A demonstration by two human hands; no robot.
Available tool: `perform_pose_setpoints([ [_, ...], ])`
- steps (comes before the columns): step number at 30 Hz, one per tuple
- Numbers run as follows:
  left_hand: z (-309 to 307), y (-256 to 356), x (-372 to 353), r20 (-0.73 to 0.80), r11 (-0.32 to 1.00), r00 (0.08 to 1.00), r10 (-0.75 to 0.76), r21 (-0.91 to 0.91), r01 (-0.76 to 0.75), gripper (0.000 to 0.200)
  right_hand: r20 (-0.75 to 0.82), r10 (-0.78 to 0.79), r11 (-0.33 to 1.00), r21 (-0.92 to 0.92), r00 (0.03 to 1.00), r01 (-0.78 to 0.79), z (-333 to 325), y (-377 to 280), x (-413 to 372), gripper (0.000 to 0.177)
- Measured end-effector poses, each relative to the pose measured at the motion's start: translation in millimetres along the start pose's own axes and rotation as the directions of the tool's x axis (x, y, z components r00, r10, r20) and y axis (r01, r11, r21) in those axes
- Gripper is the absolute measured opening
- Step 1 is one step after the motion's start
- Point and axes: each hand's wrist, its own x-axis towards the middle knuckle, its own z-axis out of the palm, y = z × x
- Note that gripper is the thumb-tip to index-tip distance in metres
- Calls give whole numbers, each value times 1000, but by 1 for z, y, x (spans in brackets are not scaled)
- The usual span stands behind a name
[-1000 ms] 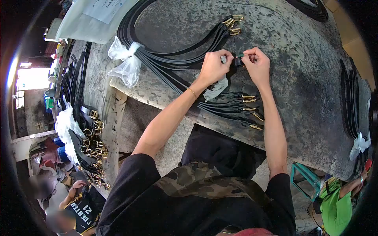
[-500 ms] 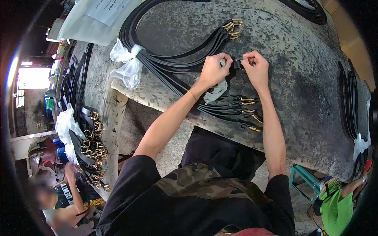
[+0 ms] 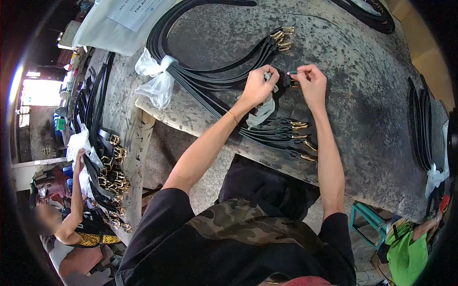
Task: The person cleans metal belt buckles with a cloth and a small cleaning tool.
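Observation:
My left hand [image 3: 260, 86] is closed on a crumpled grey cloth [image 3: 261, 113], which hangs below the fingers over black belts [image 3: 200, 78]. My right hand [image 3: 311, 84] pinches a small thin stick-like tool [image 3: 295, 72], dark with a pale tip pointing left. Between the hands lies a dark belt end, partly hidden, with a bit of gold metal near my right fingers. Gold buckles [image 3: 282, 38] of one belt group fan out above my hands, and more gold buckles [image 3: 300, 126] lie below them. Clear plastic [image 3: 160, 76] is tied round the belts at the left.
A plastic bag with a printed label [image 3: 133, 14] lies at the upper left. Buckled belts [image 3: 112, 176] hang over the left side, where a co-worker [image 3: 71, 224] reaches up. More belts [image 3: 422, 124] lie at the right, near a person in green [image 3: 408, 252] and a teal stool [image 3: 365, 221].
My right hand has shifted slightly, lifting the small tool a little off the belt end. At the left, the co-worker's arm has reached up to the white plastic on the belts.

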Motion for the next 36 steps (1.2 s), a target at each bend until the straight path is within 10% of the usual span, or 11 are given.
perform_pose_setpoints([
  [5,3,-8,2,-9,986,996,90,-142,-91,21,-52,203,746,655,978,-120,-14,-1,7,8],
  [10,9,0,-2,24,914,941,338,232,-334,35,-66,284,670,727,956,-149,-22,-4,8,8],
  [19,9,-6,0,-4,929,952,305,221,-296,13,36,92,831,548,995,-97,-16,3,3,5],
  [22,9,-7,0,17,936,958,286,209,-283,10,99,-18,996,84,995,9,-13,1,-1,4],
  [36,8,-9,1,4,945,960,278,177,-275,8,90,-29,995,-90,996,37,-5,-7,-6,9],
])
